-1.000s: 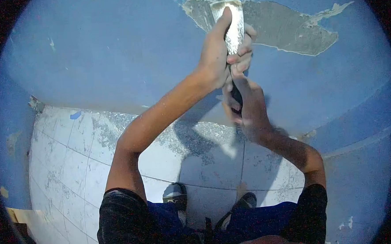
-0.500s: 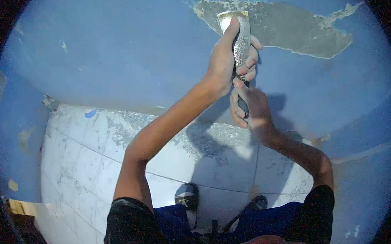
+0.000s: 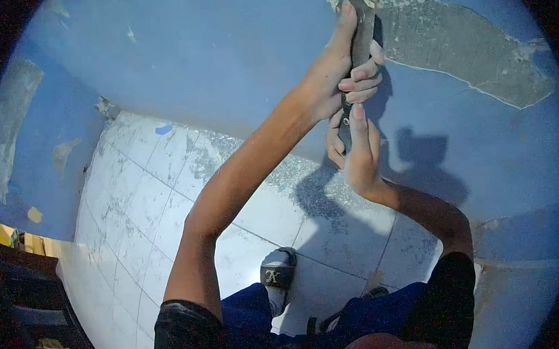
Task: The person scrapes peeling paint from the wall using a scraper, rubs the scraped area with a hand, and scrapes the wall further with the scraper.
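Note:
A scraper with a metal blade (image 3: 364,34) and a dark handle points up against the blue wall (image 3: 223,63), its tip at the left part of a bare grey patch (image 3: 456,45). My left hand (image 3: 340,70) is wrapped round the blade, thumb along its face and fingers curled round the right side. Just below, my right hand (image 3: 360,145) grips the dark handle, with the thumb pointing up along it. The patch has ragged edges of peeled paint.
White floor tiles (image 3: 142,200) with grey dust and scrapings lie below the wall. A blue chip (image 3: 163,129) is on the floor. Dark furniture (image 3: 40,313) stands at the lower left. My sandalled foot (image 3: 277,279) shows at bottom centre.
The view has shifted, so the patch and scraper appear further right and more furniture shows at left. The blade has turned and looks narrower and darker. Both hands keep their hold.

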`<state>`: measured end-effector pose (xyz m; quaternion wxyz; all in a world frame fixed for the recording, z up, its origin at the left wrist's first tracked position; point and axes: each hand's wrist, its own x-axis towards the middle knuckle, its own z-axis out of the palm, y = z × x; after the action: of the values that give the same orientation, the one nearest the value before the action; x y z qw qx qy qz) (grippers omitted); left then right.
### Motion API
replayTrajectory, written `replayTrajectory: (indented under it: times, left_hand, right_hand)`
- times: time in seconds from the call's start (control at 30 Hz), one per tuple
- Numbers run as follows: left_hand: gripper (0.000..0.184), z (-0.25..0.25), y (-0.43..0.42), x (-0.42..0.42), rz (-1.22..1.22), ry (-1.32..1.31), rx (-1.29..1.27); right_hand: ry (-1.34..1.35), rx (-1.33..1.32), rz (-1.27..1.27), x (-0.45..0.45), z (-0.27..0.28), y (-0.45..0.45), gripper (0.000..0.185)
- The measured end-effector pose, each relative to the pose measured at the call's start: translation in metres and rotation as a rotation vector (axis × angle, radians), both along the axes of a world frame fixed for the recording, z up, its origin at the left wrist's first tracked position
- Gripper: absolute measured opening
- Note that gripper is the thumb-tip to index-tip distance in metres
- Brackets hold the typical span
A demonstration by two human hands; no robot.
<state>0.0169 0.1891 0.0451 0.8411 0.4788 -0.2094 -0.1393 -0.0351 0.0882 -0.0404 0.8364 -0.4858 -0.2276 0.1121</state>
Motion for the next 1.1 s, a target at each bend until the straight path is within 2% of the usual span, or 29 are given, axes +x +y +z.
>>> replayTrajectory:
  times: [0.17,0.27,0.37,0.5,0.53,0.6,0.73,0.83,0.97,1.1]
  left_hand:
    - [0.068,0.003,-0.018,-0.001,-0.001,0.008,-0.046]
    - [0.066,0.015,-0.020,0.004,0.006,0.009,-0.180]
    - [0.064,0.014,-0.018,0.001,0.026,-0.002,-0.214]
    - [0.063,0.004,-0.018,-0.006,0.021,0.078,-0.164]
    - [0.058,0.009,-0.020,-0.007,0.013,0.079,-0.210]
    - [0.058,0.020,-0.020,-0.003,0.021,0.053,-0.259]
    - [0.057,0.017,-0.017,-0.003,0.009,0.031,-0.258]
    - [0.056,0.013,-0.021,-0.005,-0.061,0.114,-0.287]
    - [0.063,0.017,-0.019,0.006,-0.135,-0.027,-0.362]
    - [0.063,0.011,-0.018,0.003,-0.116,-0.024,-0.304]
  right_hand:
    - [-0.054,-0.165,-0.138,0.003,0.005,-0.022,0.044]
    - [-0.010,-0.280,-0.165,0.006,0.034,-0.032,0.048]
    - [0.036,-0.303,-0.171,-0.005,0.047,-0.032,0.048]
    - [0.148,-0.274,-0.167,-0.013,0.032,-0.031,0.046]
    - [0.031,-0.321,-0.238,-0.012,0.037,-0.029,0.046]
    - [0.010,-0.309,-0.213,-0.012,0.053,-0.030,0.047]
    - [0.082,-0.278,-0.228,-0.015,0.050,-0.023,0.046]
    - [0.083,-0.299,-0.253,-0.020,0.050,-0.024,0.047]
    - [0.031,-0.316,-0.220,-0.025,0.069,-0.024,0.046]
    - [-0.002,-0.354,-0.260,-0.018,0.052,-0.024,0.046]
